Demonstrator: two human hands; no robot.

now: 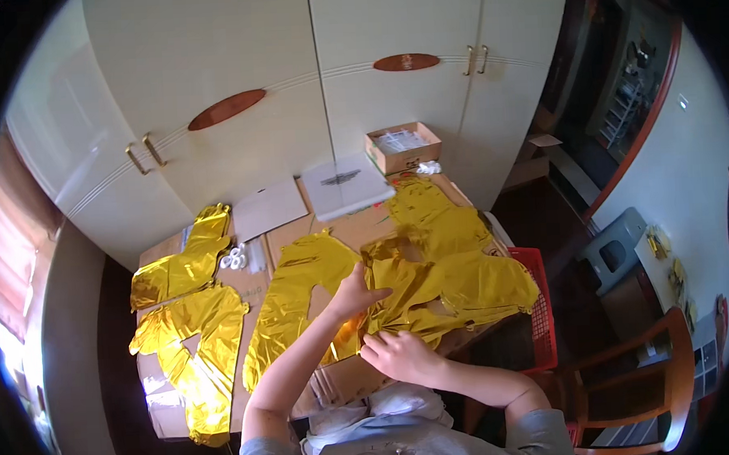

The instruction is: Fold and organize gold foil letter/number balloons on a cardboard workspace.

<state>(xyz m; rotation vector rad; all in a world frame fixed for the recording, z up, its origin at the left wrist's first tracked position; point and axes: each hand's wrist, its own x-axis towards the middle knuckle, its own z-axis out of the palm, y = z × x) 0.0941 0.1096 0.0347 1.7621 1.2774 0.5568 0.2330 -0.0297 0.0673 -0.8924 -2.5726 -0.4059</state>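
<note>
Cardboard box (402, 147) of clear packets, both hands (401, 356) – fingers pinched shut – gripping gold foil balloon (456, 284)

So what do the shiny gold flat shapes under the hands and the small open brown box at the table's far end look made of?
Shiny gold flat shapes: thin metallic foil film, judging by mirror glare and creases. Small open brown box: plain matte cardboard, with raw flaps. Left hand and right hand press the foil.

Cream wardrobe (293, 76), perhaps wooden chair (656, 377)
</note>
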